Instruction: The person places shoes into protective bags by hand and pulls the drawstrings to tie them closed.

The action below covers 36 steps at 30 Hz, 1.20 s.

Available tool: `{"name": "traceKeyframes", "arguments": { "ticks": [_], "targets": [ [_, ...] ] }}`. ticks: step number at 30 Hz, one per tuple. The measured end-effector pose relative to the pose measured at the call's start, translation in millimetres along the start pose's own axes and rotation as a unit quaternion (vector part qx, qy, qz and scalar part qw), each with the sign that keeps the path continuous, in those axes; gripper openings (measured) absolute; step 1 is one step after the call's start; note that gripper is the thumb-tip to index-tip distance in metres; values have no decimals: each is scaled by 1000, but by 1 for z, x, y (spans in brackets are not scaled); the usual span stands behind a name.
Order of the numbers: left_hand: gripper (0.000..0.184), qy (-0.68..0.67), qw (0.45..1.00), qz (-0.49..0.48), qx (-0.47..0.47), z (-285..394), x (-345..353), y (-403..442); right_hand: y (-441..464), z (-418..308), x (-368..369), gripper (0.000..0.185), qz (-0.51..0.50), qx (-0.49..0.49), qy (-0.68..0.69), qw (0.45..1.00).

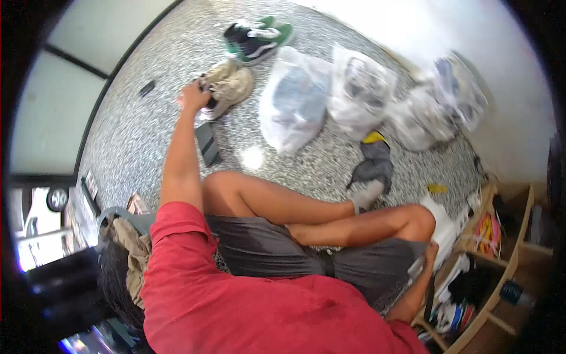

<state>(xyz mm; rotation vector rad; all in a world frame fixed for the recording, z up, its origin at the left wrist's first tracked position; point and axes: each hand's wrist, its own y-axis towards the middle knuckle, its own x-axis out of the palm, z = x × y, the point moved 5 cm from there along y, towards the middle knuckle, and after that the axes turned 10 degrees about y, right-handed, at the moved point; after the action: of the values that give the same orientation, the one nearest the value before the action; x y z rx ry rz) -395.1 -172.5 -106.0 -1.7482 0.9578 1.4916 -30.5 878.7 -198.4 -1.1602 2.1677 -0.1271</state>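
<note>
My left hand [193,97] reaches far forward to a pair of beige sneakers [233,91] on the speckled floor. Its fingers are closed at the heel end of the pair. Behind these stands a pair of green and black sneakers [258,40]. By my right knee, my right hand [432,255] hangs low beside the grey shorts, near a wooden shelf unit [519,259]. Its fingers are mostly hidden, so what it holds, if anything, does not show.
Clear plastic bags with items inside, one bag [295,100] bluish, line the wall. A dark grey cloth piece with yellow [374,159] lies before my foot. Near my left knee is a grey flat object [206,144]; a small black object [147,88] lies further left.
</note>
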Motion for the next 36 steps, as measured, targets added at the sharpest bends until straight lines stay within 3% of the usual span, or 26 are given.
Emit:
{"name": "traceKeyframes", "arguments": {
  "ticks": [1, 2, 3, 5, 6, 8, 10, 13, 15, 18, 20, 21, 23, 24, 25, 27, 28, 30, 31, 34, 36],
  "targets": [
    [76, -60, 997, -34, -37, 3, -11, -9, 21, 21, -22, 24, -28, 42, -70, 996],
    [74, -68, 997, 3, -32, -6, 15, 11, 6, 0, -25, 21, -43, 77, -24, 996],
    [74, -69, 997, -21, -23, -4, -1, 2, -14, -26, -36, 19, -56, 114, 19, 992],
    [73, -28, 997, -61, 42, 4, -14, -3, -2, 0, -79, 17, -132, 131, 53, 981],
    [73, -29, 997, -61, 38, -1, -1, -1, -6, -4, -98, 23, -119, 130, 82, 981],
    [77, 29, 991, 70, 111, 1, 18, 7, -16, -34, -122, 29, -108, 128, 114, 979],
    [74, 6, 993, 54, 108, -1, 12, 5, -35, -84, -125, 46, -77, -27, 405, 910],
    [63, -38, 995, 8, 95, 7, -1, -16, -34, -103, -143, 59, -70, -60, 484, 870],
    [57, -136, 982, 105, 80, 5, 0, -26, -36, -113, -148, 57, -78, -74, 493, 863],
    [49, -119, 959, 214, 143, 3, -31, -63, -42, -133, -138, 58, -100, -115, 477, 866],
    [43, -115, 919, 332, 181, -1, -59, -97, -41, -139, -136, 56, 5, -136, 464, 875],
    [43, -112, 917, 337, 181, -4, -65, -107, -44, -146, -130, 56, 2, -136, 470, 872],
    [40, -150, 882, 392, 214, -12, -81, -130, -73, -185, -111, 53, -46, -125, 558, 819],
    [39, -146, 875, 409, 215, -14, -85, -140, -99, -218, -89, 54, 26, -75, 592, 802],
    [41, -152, 866, 423, 219, -13, -89, -147, -83, -197, -101, 54, 23, -76, 596, 799],
    [40, -214, 851, 434, 202, -11, -97, -160, -54, -172, -139, 56, -65, -309, 478, 819],
    [40, -214, 850, 438, 202, -8, -103, -166, -81, -193, -127, 56, 63, -279, 414, 864],
    [38, -169, 909, 355, 137, -6, -107, -171, -80, -193, -131, 55, 45, -283, 447, 847],
    [38, -170, 909, 356, 136, -1, -109, -176, -80, -192, -133, 55, 27, -287, 479, 830],
    [39, -197, 960, 197, 13, 4, -95, -156, -81, -193, -142, 55, -24, -295, 564, 771],
    [36, -232, 965, 112, -55, 6, -70, -126, -81, -192, -131, 55, -41, -287, 565, 773]
  ]
}}
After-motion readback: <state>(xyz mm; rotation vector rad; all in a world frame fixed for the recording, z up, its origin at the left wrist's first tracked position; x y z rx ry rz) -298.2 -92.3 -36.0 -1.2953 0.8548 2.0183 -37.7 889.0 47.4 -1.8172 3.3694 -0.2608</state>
